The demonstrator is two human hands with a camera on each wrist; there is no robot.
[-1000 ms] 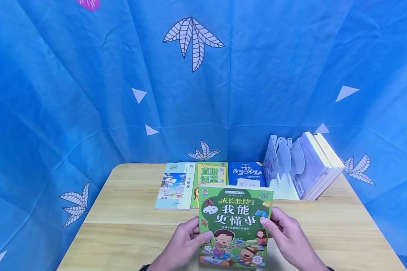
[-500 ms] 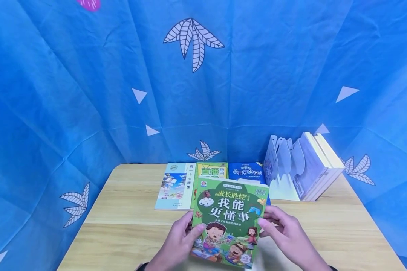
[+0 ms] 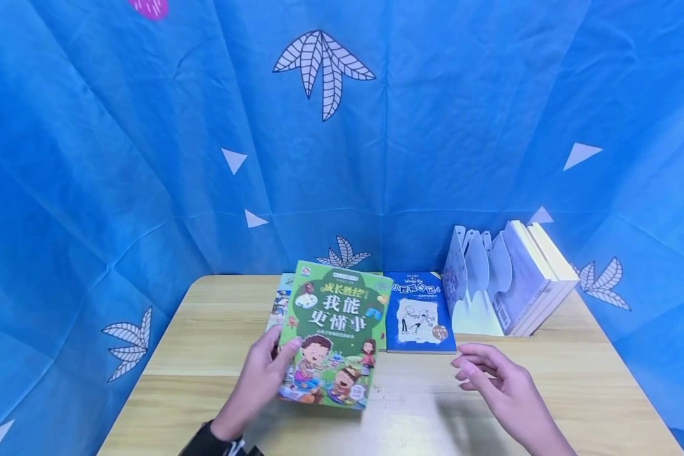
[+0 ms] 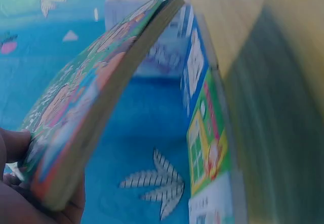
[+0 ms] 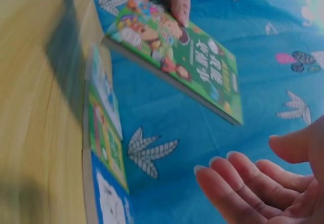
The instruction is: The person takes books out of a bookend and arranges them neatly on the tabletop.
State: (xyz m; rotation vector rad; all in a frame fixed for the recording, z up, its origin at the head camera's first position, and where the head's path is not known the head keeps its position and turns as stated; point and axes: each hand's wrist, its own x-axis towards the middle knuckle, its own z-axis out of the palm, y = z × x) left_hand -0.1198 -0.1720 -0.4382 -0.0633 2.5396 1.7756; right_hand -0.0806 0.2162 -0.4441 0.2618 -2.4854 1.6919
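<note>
My left hand [image 3: 260, 373] grips a green children's book [image 3: 333, 339] by its left edge, thumb on the cover and fingers behind. The book is held tilted above the table, its illustrated front facing up toward the head camera. In the left wrist view its page edge and the cover of the book [image 4: 96, 87] show at a slant. To the right, my right hand [image 3: 504, 386] hovers over the table with fingers loosely bent and nothing in them. The right wrist view shows that hand [image 5: 263, 188] palm up, apart from the book [image 5: 177, 62].
Behind the held book lie a blue book [image 3: 422, 316], a yellow-green book [image 5: 108, 143] and a white-and-blue book [image 5: 104, 92] in a row, partly covered in the head view. A pale book rack [image 3: 479, 272] with thick books [image 3: 524, 291] at its right end stands back right. Blue cloth [image 3: 342, 158] hangs behind.
Both hands held the green book earlier. The right hand has let go and moved slightly right, while the left hand has carried the book left and away from the body, uncovering the blue book.
</note>
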